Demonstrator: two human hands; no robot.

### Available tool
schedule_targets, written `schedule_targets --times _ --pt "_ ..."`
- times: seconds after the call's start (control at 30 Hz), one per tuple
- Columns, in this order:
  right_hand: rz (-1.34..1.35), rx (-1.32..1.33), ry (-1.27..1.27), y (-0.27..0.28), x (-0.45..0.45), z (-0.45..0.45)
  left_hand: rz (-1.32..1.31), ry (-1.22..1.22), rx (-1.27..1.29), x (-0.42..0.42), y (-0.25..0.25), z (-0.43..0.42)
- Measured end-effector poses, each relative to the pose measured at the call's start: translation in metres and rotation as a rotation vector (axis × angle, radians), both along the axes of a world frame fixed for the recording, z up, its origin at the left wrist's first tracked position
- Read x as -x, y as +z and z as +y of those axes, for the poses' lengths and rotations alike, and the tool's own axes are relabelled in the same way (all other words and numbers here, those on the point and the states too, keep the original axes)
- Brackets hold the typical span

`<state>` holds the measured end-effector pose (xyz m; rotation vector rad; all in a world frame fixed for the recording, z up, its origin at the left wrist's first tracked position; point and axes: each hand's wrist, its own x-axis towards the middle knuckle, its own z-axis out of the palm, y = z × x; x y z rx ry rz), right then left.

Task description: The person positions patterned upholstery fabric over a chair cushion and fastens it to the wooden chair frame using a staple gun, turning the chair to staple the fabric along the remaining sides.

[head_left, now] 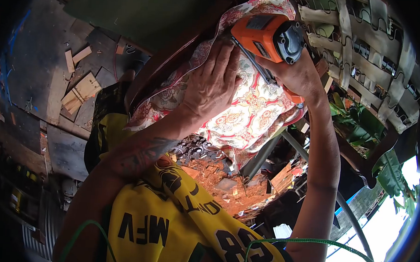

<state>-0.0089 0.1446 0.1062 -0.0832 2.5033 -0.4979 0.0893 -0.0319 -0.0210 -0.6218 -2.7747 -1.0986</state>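
Note:
An orange staple gun (263, 37) is gripped in my right hand (299, 76), its long dark nose resting along the fabric close to my left fingers. Cream and red floral fabric (255, 105) drapes over a piece beneath it that I cannot make out. Stretched out flat on this fabric, my left hand (212, 82) presses near its upper left edge. The fabric's piped border runs beside a dark wooden edge (168, 59). Exactly where the nose meets the fabric is hard to see.
Woven straps on a frame (364, 39) stand at upper right. Wood offcuts (82, 92) lie on the boards at left. Below the fabric are a metal leg (261, 156) and reddish debris (217, 178). A green cord (308, 241) crosses the bottom; leaves (391, 171) show at right.

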Motion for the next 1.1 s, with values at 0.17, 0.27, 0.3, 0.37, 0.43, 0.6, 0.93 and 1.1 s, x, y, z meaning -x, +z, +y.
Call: schedule_targets --times 0.17,0.27,0.3,0.37,0.43,0.6,0.93,1.1 --pt "0.660 0.067 0.694 -0.035 -0.001 0.038 -0.040 -0.007 -0.072 -0.001 -0.003 -0.001" --pt "0.026 0.035 -0.008 0.011 0.002 -0.006 -0.099 -0.068 -0.137 0.001 0.002 -0.014" --pt "0.058 0.054 -0.043 0.025 0.004 -0.008 -0.082 -0.099 -0.104 0.004 0.007 -0.023" --pt "-0.253 -0.036 -0.180 0.048 0.004 0.001 -0.059 -0.138 -0.072 0.003 0.015 -0.031" --pt "0.098 0.259 -0.236 0.063 -0.029 0.011 -0.025 -0.155 -0.028 0.001 0.018 -0.035" --pt "0.219 0.139 -0.423 0.077 -0.114 0.036 0.099 -0.478 0.305 -0.007 0.014 -0.037" --pt "0.271 0.195 -0.831 0.057 -0.232 0.016 0.245 -0.424 0.299 0.154 0.021 0.090" --pt "0.387 0.094 -0.727 0.062 -0.266 0.001 0.774 -0.815 0.392 0.237 -0.006 0.083"
